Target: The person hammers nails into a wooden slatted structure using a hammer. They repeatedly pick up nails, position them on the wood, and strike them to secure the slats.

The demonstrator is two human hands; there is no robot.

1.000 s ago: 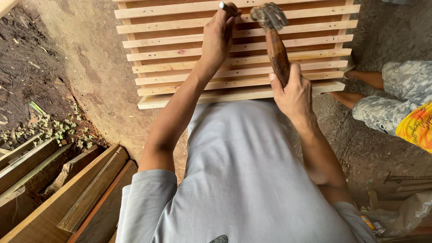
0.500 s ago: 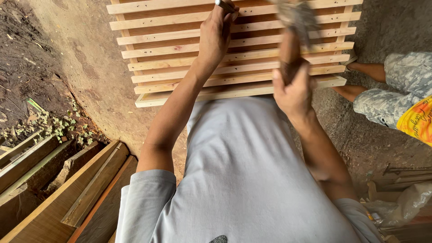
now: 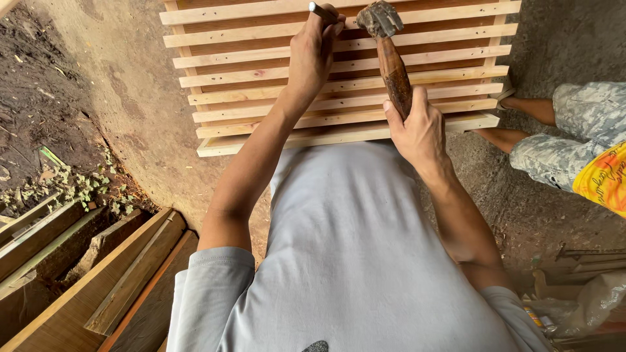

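A slatted panel of pale wooden battens [image 3: 228, 58] lies in front of me on the dirt floor. My left hand [image 3: 313, 52] pinches a short metal punch [image 3: 321, 10] upright against a slat near the panel's far side. A hammer [image 3: 390, 52] with a worn brown wooden handle and a rusty head is gripped by my right hand [image 3: 417, 130] low on the handle. The hammer head sits just right of the punch top, close to it. My grey shirt hides the panel's near edge.
Another person crouches at the right: bare feet [image 3: 502, 133], camouflage shorts [image 3: 574, 130], a yellow garment [image 3: 603, 179]. Long wooden planks [image 3: 98, 274] lie at lower left beside soil and leaves. Scrap and a plastic bag [image 3: 587, 300] sit at lower right.
The hammer swung up and blurred half a second ago, then came back down beside the punch. My left hand kept the punch in place on the slat.
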